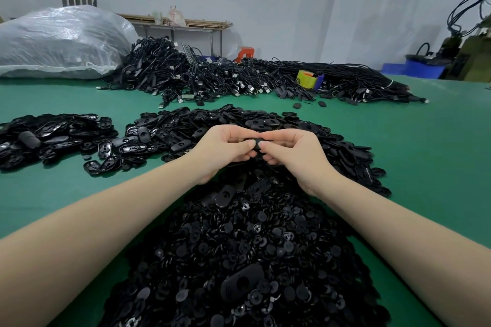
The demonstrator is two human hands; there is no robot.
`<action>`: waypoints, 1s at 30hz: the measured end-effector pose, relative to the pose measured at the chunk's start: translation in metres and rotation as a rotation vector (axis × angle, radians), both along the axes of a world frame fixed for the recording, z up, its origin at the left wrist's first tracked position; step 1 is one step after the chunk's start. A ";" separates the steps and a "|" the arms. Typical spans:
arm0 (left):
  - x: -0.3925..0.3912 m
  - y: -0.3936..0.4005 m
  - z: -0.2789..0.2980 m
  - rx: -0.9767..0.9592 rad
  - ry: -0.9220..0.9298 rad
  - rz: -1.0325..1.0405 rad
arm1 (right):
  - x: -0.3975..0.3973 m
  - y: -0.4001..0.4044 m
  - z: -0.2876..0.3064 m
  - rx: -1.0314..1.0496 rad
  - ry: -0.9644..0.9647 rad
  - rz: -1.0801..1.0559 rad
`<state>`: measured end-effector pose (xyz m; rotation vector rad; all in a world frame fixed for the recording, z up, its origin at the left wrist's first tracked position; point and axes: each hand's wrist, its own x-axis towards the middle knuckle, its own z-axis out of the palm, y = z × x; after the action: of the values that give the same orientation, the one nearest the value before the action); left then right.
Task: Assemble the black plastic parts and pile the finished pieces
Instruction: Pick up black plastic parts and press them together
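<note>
Head view: both hands meet mid-frame over the green table (425, 156). Left hand (225, 151) and right hand (292, 154) both pinch one small black part (256, 144) between thumbs and curled fingers. Thumb tips nearly touch on top of it. Most of the part is hidden by the fingers, so can't tell whether it's one piece or two pressed together.

Parts around the hands:
- Big heap of small round black discs (247, 260) nearest the camera, between the forearms. A few larger oval shells lie on top of it.
- Pile of oval black shells (265, 125) right behind and under the hands, spreading right.
- Separate pile of oval shells (53, 135) at left, apart from the middle pile, with green table showing between them.

Farther back:
- Long heap of black cables (239, 74) with USB plugs across the table.
- Yellow tape roll (305, 79) sitting on the cables, right of centre.
- Clear plastic bag (58, 42), bulky, far left on the table.
- Shelf (186, 22) against the wall behind the cables.
- Blue bin (419, 68) far right, off the table, next to some machinery with black hoses.

Both forearms bare, coming in from the bottom corners.
</note>
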<state>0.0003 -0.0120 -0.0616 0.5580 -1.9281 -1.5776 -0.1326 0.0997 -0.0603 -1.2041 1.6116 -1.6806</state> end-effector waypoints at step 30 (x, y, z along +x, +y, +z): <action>0.007 0.004 0.002 0.071 0.059 -0.092 | -0.003 -0.003 0.001 0.017 -0.001 0.001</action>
<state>0.0073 -0.0082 -0.0601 0.4523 -1.8843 -1.7067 -0.1359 0.0970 -0.0593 -1.1954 1.6215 -1.6632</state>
